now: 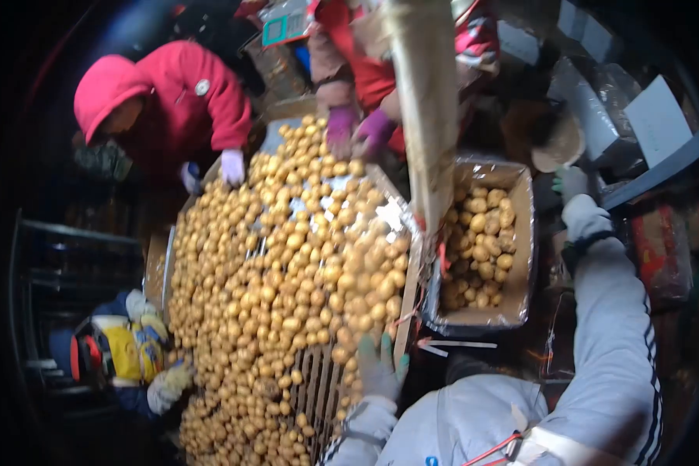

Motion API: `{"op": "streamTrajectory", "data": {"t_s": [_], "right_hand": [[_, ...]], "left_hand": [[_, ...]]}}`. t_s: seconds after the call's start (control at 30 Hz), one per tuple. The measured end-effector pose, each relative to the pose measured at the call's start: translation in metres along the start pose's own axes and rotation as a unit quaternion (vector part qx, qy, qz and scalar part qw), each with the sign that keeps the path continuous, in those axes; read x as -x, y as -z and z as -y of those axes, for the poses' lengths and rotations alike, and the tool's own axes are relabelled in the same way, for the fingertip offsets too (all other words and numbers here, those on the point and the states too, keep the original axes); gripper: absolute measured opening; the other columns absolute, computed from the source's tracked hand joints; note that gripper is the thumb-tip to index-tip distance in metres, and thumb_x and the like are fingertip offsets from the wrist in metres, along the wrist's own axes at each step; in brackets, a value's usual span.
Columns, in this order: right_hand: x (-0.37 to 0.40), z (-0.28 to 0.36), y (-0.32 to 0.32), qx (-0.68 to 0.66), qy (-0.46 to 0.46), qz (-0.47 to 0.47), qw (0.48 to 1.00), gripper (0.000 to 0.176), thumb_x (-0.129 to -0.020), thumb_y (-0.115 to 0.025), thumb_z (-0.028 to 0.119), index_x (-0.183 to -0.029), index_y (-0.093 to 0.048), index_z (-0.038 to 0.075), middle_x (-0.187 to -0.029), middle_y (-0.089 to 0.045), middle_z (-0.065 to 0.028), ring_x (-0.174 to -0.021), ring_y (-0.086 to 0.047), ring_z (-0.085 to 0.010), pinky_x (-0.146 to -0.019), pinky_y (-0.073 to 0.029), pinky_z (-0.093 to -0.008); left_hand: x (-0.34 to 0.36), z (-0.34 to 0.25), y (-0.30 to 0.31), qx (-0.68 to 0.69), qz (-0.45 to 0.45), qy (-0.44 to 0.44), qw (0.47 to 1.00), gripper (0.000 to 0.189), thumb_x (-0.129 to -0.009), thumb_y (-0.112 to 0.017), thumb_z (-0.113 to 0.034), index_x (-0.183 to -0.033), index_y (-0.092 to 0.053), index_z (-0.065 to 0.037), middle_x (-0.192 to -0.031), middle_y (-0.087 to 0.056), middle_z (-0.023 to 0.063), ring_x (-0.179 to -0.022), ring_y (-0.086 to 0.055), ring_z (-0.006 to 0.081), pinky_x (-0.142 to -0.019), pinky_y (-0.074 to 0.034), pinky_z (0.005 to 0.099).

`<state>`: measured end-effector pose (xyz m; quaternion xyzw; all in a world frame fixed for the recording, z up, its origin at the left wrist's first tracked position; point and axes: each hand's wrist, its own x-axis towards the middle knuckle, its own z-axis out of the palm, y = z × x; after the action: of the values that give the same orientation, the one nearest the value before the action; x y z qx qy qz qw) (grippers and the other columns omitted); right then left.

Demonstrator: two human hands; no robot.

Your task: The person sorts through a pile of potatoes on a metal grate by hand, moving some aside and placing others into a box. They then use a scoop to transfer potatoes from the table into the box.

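Note:
Potatoes [287, 264] cover a large slatted sorting table in a thick layer. My left hand [380, 369], in a pale glove with green fingertips, is at the table's near right edge, fingers spread, beside the potatoes and the bare slats [318, 384]. Stretched out to the far right, my right hand [572, 182] wears the same kind of glove. It is next to a round tan object [559, 146], whose kind I cannot make out. Blur and the small size hide whether its fingers grip that object. Between my arms and the table stands a plastic-lined box of potatoes [524, 256].
A pale upright post [421, 101] stands between table and box. Across the table are a person in a red hood [171, 93] and a person with purple gloves [357, 132]. Another person in a yellow vest [132, 349] is at the left. Cartons [660, 120] lie far right.

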<state>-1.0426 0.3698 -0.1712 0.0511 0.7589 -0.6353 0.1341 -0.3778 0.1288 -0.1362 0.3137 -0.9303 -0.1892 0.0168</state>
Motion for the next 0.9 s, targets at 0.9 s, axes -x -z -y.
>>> {"op": "streamTrajectory", "data": {"t_s": [0.9], "right_hand": [[0.476, 0.077, -0.034, 0.157, -0.19, 0.503, 0.828, 0.044, -0.099, -0.076, 0.03, -0.13, -0.07, 0.0, -0.089, -0.071, -0.0021, -0.069, -0.067, -0.0108, -0.059, -0.056, -0.0242]], "left_hand": [[0.173, 0.145, 0.092, 0.294, -0.191, 0.232, 0.907, 0.039, -0.1, -0.072, -0.02, -0.133, -0.071, -0.001, -0.128, -0.071, 0.0201, -0.117, -0.068, 0.0343, -0.107, -0.052, 0.0411]]}}
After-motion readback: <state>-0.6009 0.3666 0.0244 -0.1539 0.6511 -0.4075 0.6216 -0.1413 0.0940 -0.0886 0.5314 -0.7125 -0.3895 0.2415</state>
